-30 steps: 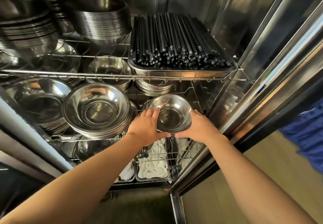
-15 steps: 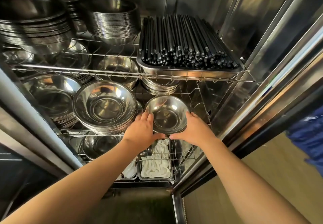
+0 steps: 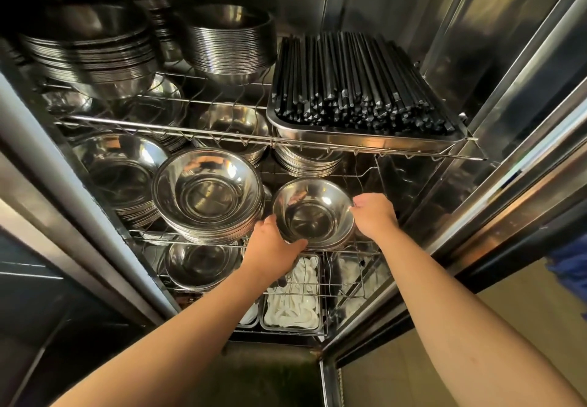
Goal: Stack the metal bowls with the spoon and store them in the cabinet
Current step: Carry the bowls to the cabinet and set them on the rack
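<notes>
Arms reach into open cabinet (image 3: 521, 95). Lowest shelf: tray of white utensils (image 3: 293, 303). Middle wire shelf (image 3: 349, 246): left hand (image 3: 270, 244) and right hand (image 3: 374, 216), fingers curled on opposite rims of small bowl stack (image 3: 313, 213), mouth up; spoon not visible. Big bowl stack (image 3: 206, 194) just beside, left. Above, behind: chopstick tray (image 3: 365, 140), more bowls (image 3: 228, 44).
</notes>
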`<state>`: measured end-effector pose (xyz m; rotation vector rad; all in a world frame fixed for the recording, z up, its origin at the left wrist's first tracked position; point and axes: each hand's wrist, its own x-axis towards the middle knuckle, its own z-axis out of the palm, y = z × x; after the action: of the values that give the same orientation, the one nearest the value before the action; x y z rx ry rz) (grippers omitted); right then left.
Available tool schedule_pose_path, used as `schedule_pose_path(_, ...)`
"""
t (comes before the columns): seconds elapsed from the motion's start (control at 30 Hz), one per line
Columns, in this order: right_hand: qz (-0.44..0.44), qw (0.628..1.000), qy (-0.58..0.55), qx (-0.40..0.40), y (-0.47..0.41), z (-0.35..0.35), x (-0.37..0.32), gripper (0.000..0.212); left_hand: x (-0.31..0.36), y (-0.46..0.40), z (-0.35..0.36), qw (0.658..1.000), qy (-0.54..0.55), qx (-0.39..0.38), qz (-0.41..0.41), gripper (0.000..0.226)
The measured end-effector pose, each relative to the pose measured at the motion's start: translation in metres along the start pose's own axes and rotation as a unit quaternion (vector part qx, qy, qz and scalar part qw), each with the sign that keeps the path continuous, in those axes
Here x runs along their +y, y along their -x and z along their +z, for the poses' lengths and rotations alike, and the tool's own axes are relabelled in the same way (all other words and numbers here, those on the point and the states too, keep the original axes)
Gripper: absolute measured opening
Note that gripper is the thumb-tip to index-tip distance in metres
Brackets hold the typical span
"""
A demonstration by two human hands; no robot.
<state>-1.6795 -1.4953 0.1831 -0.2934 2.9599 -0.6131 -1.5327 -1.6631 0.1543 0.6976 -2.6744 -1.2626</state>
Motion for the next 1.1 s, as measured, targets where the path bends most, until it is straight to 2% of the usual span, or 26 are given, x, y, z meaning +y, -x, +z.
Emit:
schedule_pose_path(0.27,-0.003,1.0,-0.027,0.002,-0.006,0.007,-0.001,0.018,-0.002,0.004,-0.003,1.0,-0.003,0.025,0.009,0.07)
schedule_pose_path(0.33,-0.011,0.999,-0.052,0.004,-0.007,0.003,-0.001,0.017,-0.005,0.009,-0.002,0.997,-0.057,0.032,0.051,0.075)
schedule_pose_path(0.4,-0.021,0.998,-0.06,0.017,-0.009,-0.001,-0.004,0.024,-0.007,0.014,-0.001,0.969,-0.192,0.052,0.149,0.07)
schedule_pose_path(0.47,-0.028,0.998,-0.056,0.021,-0.011,-0.003,-0.007,0.025,-0.006,0.014,-0.001,0.917,-0.291,0.091,0.257,0.052)
schedule_pose_path(0.5,-0.029,0.998,-0.051,0.021,-0.012,-0.003,-0.009,0.023,-0.005,0.011,-0.002,0.898,-0.319,0.093,0.289,0.04)
schedule_pose_path(0.53,-0.026,0.998,-0.047,0.021,-0.012,-0.002,-0.01,0.021,-0.005,0.009,-0.001,0.886,-0.345,0.064,0.303,0.032)
schedule_pose_path(0.6,-0.018,0.999,-0.042,0.024,-0.011,-0.002,-0.011,0.02,-0.008,0.004,-0.001,0.874,-0.386,-0.014,0.295,0.029)
schedule_pose_path(0.63,-0.017,0.999,-0.035,0.023,-0.01,-0.002,-0.01,0.021,-0.01,0.003,-0.002,0.873,-0.39,-0.029,0.29,0.027)
schedule_pose_path(0.77,-0.008,0.999,-0.024,0.019,-0.007,-0.003,-0.011,0.02,-0.018,-0.002,-0.001,0.893,-0.36,-0.01,0.272,0.014)
schedule_pose_path(0.83,0.002,1.0,-0.018,0.019,-0.004,-0.002,-0.011,0.026,-0.019,-0.002,-0.003,0.901,-0.35,-0.009,0.258,0.012)
schedule_pose_path(1.0,-0.002,0.998,-0.052,0.033,-0.002,-0.001,-0.009,0.02,-0.013,0.006,-0.003,0.866,-0.396,0.033,0.303,0.019)
schedule_pose_path(1.1,0.005,0.997,-0.063,0.041,0.0,0.003,-0.009,0.024,-0.022,0.002,0.002,0.891,-0.386,-0.026,0.238,0.032)
